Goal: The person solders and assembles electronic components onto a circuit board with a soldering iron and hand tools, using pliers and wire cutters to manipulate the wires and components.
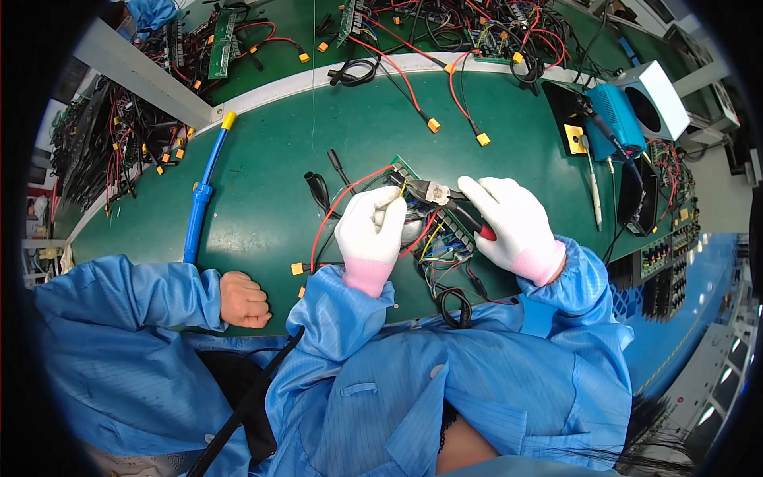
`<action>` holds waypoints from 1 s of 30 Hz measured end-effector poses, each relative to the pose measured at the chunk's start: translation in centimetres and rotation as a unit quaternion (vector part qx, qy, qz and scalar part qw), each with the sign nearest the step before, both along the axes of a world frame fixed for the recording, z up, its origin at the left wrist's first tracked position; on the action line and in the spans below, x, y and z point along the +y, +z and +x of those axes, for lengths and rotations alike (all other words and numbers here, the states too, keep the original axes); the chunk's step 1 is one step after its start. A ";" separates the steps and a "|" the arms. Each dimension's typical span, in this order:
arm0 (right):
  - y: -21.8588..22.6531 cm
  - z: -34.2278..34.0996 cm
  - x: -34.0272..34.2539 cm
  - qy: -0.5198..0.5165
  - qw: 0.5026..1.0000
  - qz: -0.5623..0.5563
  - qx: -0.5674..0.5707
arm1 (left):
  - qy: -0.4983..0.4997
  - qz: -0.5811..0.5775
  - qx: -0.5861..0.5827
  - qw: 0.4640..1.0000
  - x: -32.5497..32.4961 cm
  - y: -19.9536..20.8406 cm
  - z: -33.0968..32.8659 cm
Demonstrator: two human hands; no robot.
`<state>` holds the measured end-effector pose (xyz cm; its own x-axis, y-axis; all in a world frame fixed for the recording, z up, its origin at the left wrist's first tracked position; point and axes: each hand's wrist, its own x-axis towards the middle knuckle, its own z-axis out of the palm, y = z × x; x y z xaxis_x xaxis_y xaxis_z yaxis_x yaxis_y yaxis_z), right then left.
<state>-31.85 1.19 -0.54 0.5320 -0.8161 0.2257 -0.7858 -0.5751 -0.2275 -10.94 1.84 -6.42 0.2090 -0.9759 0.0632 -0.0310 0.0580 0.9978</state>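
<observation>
My left hand (pixel 372 226), in a white glove with a pink cuff, is closed, thumb and fingertips pinching a thin yellow wire (pixel 404 188). My right hand (pixel 513 221), gloved the same way, is wrapped round the cutting pliers (pixel 435 193) with black and red handles. The jaws of the pliers point left, right beside the wire; whether they touch it, I cannot tell. Below both hands lies a circuit board (pixel 450 236) with many coloured wires, partly hidden by the left hand. A red lead (pixel 326 223) and black cables (pixel 318 188) spread out from it.
To the left, a co-worker's bare fist (pixel 245 300) rests on the green table (pixel 262 175). A blue tool with a yellow tip (pixel 204 187) lies beyond it. Wired boards (pixel 497 36) crowd the far shelf. A soldering station (pixel 616 119) and white fan box (pixel 650 99) stand at right.
</observation>
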 end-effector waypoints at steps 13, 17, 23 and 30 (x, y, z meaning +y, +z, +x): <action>0.2 0.3 0.2 -0.010 1.000 -0.007 0.015 | 0.014 -0.004 -0.005 1.000 0.1 -0.3 0.0; 0.1 0.1 0.1 -0.010 1.000 0.001 0.015 | 0.011 -0.010 -0.036 0.999 0.0 -0.4 0.0; -0.1 -0.2 0.0 0.000 1.000 0.000 0.014 | 0.011 -0.051 -0.082 0.995 0.1 0.3 -0.2; 0.3 -1.6 -0.2 0.024 0.998 0.008 -0.055 | 0.038 -0.249 -0.398 0.882 -0.6 -0.9 -0.2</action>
<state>-33.47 1.02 -0.23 0.5430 -0.7943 0.2726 -0.7273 -0.6071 -0.3202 -11.12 1.25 -7.28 -0.0317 -0.7705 0.6366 -0.7322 0.4515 0.5100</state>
